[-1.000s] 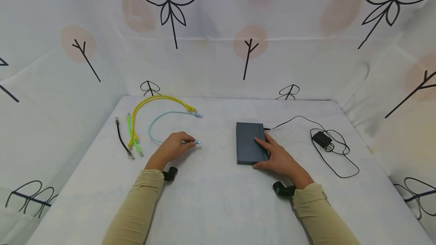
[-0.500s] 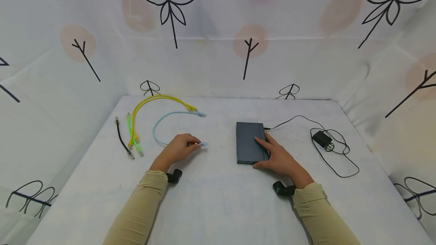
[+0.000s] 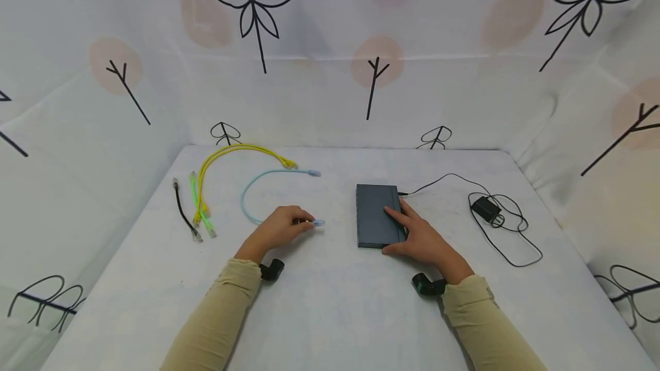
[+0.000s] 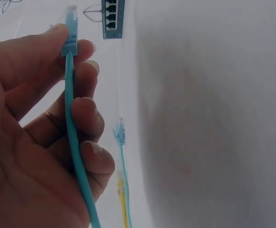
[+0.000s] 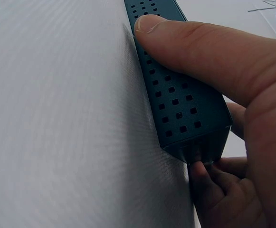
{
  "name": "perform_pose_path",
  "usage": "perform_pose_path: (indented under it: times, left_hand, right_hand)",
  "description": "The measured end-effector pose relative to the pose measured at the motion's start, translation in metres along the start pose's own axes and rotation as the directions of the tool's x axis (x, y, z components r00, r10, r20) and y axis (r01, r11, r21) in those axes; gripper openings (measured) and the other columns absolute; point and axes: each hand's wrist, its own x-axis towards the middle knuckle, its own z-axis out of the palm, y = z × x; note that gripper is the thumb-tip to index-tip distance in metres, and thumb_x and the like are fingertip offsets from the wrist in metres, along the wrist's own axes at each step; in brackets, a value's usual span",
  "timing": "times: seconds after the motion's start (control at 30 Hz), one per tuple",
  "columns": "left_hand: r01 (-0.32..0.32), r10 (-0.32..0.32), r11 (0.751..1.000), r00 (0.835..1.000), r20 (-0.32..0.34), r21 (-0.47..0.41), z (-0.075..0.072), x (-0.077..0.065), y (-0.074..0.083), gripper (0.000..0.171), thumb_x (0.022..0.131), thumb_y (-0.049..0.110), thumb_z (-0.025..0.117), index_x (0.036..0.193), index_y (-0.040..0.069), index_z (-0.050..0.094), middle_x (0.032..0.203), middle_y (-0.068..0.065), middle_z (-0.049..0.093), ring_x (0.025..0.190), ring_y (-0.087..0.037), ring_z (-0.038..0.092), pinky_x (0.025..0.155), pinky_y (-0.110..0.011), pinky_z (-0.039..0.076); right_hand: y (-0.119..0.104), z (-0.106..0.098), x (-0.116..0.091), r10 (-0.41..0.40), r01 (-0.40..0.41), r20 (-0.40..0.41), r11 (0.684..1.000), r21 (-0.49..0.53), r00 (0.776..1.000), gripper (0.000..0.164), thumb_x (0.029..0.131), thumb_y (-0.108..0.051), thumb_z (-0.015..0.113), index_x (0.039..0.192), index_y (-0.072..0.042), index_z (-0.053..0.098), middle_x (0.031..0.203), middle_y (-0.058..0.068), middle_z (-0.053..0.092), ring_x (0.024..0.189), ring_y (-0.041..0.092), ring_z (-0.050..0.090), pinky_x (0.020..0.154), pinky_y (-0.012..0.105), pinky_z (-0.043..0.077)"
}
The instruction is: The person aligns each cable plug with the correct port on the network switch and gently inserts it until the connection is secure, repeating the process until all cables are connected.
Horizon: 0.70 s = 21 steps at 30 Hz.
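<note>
- My left hand [image 3: 278, 228] grasps the blue cable [image 4: 72, 133] by its plug [image 4: 72, 31], clear tip [image 4: 72, 9] exposed, apart from the ports [image 4: 111, 15]; best hold it square to them.
- My right hand [image 3: 421, 239] grips the dark box [image 3: 373, 216] on the desk [image 3: 330, 314]; I'd brace it firmly.

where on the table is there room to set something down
Widest is the near table, between the left sleeve and right sleeve. A bare strip also lies between the dark box and back cloth. Crowded: left, with yellow cables, green cable and black cable; right, with the adapter and looped cord.
</note>
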Motion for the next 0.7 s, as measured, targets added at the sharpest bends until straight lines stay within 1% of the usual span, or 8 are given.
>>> perform_pose_path:
  times: [0.27,0.43,0.7]
  left_hand:
    - [-0.060,0.060,0.998,0.998,0.018,-0.002,0.011,0.008,0.010,0.021,0.094,0.031,0.063,0.107,0.018,0.075,0.086,0.006,0.063,0.076,-0.012,0.053,0.070,-0.027,0.046]
    - [-0.064,0.063,0.998,0.998,0.030,0.017,0.017,0.014,0.016,0.022,0.095,0.029,0.062,0.107,0.017,0.075,0.088,0.005,0.064,0.076,-0.011,0.053,0.070,-0.027,0.046]
    - [-0.063,0.063,0.998,0.995,0.079,0.000,0.027,0.019,0.027,0.022,0.095,0.028,0.063,0.108,0.017,0.075,0.093,0.004,0.066,0.080,-0.010,0.055,0.075,-0.027,0.047]
  right_hand:
    - [0.000,0.000,-0.001,0.005,-0.005,0.003,1.000,0.020,1.000,0.101,0.069,-0.059,0.079,0.153,-0.028,0.031,0.164,0.011,0.002,0.146,0.047,0.016,0.106,0.067,0.030]
    - [-0.002,-0.002,-0.001,0.001,-0.001,0.007,1.000,0.020,1.000,0.101,0.070,-0.058,0.079,0.153,-0.027,0.030,0.164,0.012,0.003,0.145,0.048,0.016,0.106,0.068,0.030]
    - [0.000,-0.002,-0.001,-0.002,0.002,0.002,1.000,0.013,1.000,0.101,0.070,-0.057,0.080,0.153,-0.028,0.030,0.164,0.012,0.003,0.145,0.048,0.016,0.105,0.067,0.032]
